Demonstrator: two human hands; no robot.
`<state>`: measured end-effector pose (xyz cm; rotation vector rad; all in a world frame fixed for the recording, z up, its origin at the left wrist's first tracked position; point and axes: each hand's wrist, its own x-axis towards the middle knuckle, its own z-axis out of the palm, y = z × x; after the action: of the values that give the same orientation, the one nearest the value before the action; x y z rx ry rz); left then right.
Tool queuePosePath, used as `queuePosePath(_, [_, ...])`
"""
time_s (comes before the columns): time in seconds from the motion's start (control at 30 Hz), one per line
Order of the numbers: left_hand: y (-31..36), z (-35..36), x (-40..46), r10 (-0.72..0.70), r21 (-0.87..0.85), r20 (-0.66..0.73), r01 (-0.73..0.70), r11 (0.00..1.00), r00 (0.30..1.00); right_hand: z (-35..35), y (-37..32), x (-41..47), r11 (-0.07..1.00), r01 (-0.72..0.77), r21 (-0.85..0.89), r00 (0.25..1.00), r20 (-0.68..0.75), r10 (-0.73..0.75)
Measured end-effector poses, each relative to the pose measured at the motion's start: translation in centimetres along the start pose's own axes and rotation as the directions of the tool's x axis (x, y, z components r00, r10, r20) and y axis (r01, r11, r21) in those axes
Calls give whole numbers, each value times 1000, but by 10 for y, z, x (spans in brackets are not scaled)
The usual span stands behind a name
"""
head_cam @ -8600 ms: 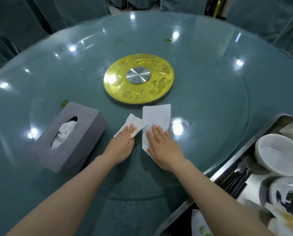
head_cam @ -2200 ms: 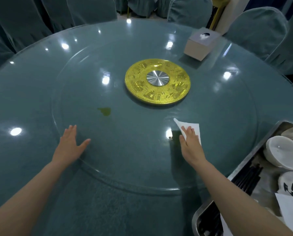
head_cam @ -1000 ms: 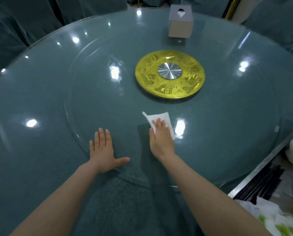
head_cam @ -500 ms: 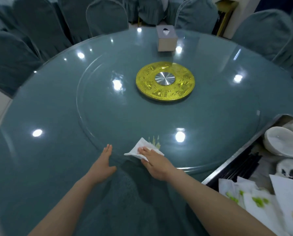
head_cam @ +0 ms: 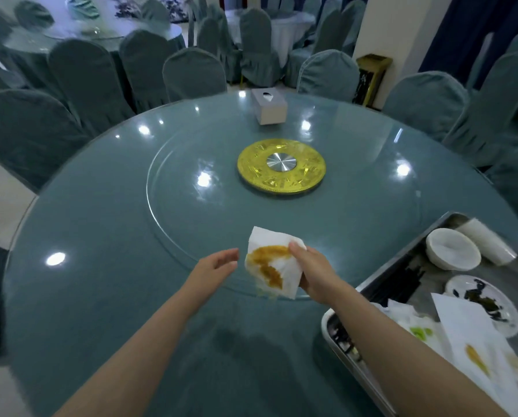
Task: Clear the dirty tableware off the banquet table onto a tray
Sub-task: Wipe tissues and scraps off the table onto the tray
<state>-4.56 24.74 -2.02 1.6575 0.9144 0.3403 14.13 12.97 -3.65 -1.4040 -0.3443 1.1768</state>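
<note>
My right hand (head_cam: 314,270) grips a white tissue (head_cam: 271,266) smeared with orange-yellow sauce, lifted above the near rim of the glass turntable (head_cam: 173,224). My left hand (head_cam: 214,267) hovers just left of the tissue, fingers relaxed and empty. A steel tray (head_cam: 339,341) at the lower right holds a white bowl (head_cam: 451,249), a stack of white cups (head_cam: 489,240), a plate with dark scraps (head_cam: 483,302), black chopsticks (head_cam: 402,279) and used tissues (head_cam: 468,350).
A gold disc (head_cam: 281,167) marks the middle of the round teal table (head_cam: 86,296). A grey tissue box (head_cam: 269,106) stands at the far side. Covered chairs (head_cam: 194,75) ring the table, with more tables behind.
My right hand has lifted the tissue off the glass and turned its stained side up. My left hand has risen from the table toward it. The view has tilted up.
</note>
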Motion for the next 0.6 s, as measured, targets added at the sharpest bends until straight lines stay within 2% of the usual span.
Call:
queuePosePath(0.1, [17,17,-1,17,-51,56,-14,999,998,-8,-3,-5,999,-28,24,1000,-1,28])
queuePosePath(0.2, [22,29,2,60,-13,46,-59,998,997,-19,-4,-8,998,-53,20,999,14,52])
queuePosePath(0.37, [21,43,16,71,-50,-28,-72,996,997,-46,-3,-16,997,-65,-32,983,167,69])
queuePosePath(0.47, [24,57,29,58,-69,33,-55,996,998,-59,-2,-14,997,-52,55,995,90,47])
queuePosePath(0.6, [21,77,56,-12,-194,60,24,981,998,-83,-9,-8,980,32,197,997,-81,-16])
